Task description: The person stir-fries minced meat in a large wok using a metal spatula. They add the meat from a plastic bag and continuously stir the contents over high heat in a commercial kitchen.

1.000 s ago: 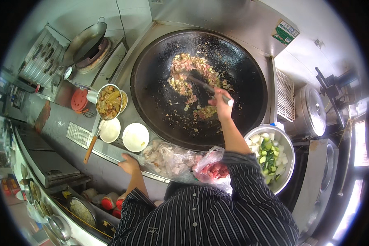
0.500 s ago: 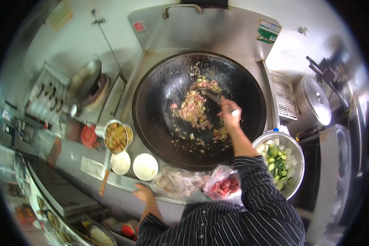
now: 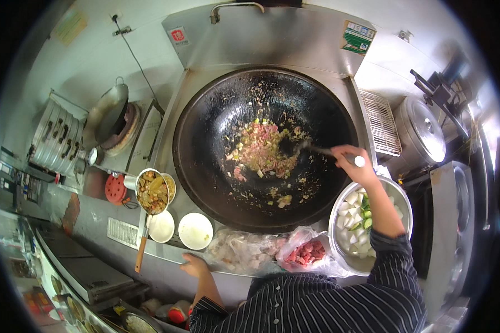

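My right hand (image 3: 356,165) is closed round the white-ended handle of a wok ladle (image 3: 319,150). Its dark head lies in a big black wok (image 3: 205,183), against the right side of a heap of chopped pinkish meat and green bits (image 3: 261,147). Smaller bits cling to the wok's wall around the heap. My right forearm crosses over a metal bowl (image 3: 333,236) of white chunks and sliced green vegetable (image 3: 354,222). Lower left, my left hand (image 3: 195,265) is curled at the counter's front edge (image 3: 228,270), apart from the wok.
Between me and the wok lie plastic bags (image 3: 239,250), one with red meat (image 3: 306,252). To the left stand two white bowls (image 3: 196,231) and a wooden-handled strainer (image 3: 143,252) holding cooked food. A wire rack (image 3: 380,122) and lidded pot (image 3: 422,125) stand right.
My right hand has drawn the ladle toward the right and slightly nearer, and my forearm now covers part of the vegetable bowl. The food is gathered into one heap. My left hand stays put.
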Action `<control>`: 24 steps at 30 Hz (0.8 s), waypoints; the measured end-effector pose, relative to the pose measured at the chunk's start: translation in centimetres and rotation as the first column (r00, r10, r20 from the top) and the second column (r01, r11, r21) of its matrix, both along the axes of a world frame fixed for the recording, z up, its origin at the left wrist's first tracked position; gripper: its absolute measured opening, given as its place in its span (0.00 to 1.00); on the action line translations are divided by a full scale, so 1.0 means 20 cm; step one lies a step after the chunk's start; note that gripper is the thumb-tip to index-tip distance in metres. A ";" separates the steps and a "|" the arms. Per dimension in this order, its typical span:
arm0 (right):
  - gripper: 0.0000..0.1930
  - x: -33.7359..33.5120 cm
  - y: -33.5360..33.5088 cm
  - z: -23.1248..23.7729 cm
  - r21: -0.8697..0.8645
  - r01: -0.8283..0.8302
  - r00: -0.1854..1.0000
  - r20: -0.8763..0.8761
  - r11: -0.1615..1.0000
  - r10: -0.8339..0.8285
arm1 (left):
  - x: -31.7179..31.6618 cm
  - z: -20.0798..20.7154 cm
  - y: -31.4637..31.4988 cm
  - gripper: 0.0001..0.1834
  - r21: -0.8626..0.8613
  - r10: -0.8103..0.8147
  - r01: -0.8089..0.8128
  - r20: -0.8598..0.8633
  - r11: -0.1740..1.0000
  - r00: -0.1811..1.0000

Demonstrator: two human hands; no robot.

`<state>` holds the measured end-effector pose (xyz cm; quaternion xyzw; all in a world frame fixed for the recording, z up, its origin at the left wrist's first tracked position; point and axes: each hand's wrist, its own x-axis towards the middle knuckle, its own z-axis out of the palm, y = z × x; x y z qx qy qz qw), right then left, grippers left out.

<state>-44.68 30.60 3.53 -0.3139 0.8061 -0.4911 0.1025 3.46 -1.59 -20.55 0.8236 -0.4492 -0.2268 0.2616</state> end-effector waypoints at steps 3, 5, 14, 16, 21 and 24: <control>0.09 -0.15 -0.32 -0.28 -0.177 0.159 0.969 0.217 0.971 -0.119 | -0.01 0.02 -0.01 0.44 0.024 0.001 -0.001 -0.015 1.000 1.000; 0.09 -0.08 -0.57 -0.50 -0.408 0.295 0.927 0.340 0.864 -0.156 | -0.01 0.05 0.00 0.44 0.066 0.009 -0.007 -0.034 0.998 0.999; 0.08 0.25 -0.20 -0.15 -0.268 0.042 0.916 0.395 0.962 0.070 | 0.00 0.03 0.01 0.46 0.022 -0.003 0.002 0.037 1.000 0.999; 0.11 0.17 -0.07 -0.03 -0.170 0.064 0.954 0.300 0.983 -0.010 | 0.00 0.01 0.00 0.45 0.033 -0.012 0.011 0.045 0.999 0.999; 0.13 0.07 -0.49 -0.35 -0.292 0.309 0.908 0.375 0.905 -0.189 | -0.02 0.05 0.00 0.45 0.045 -0.011 0.010 0.021 0.999 1.000; 0.13 0.13 -0.76 -0.56 -0.419 0.428 0.837 0.519 0.801 -0.176 | -0.03 0.08 0.01 0.44 0.043 -0.010 0.008 0.040 0.999 0.999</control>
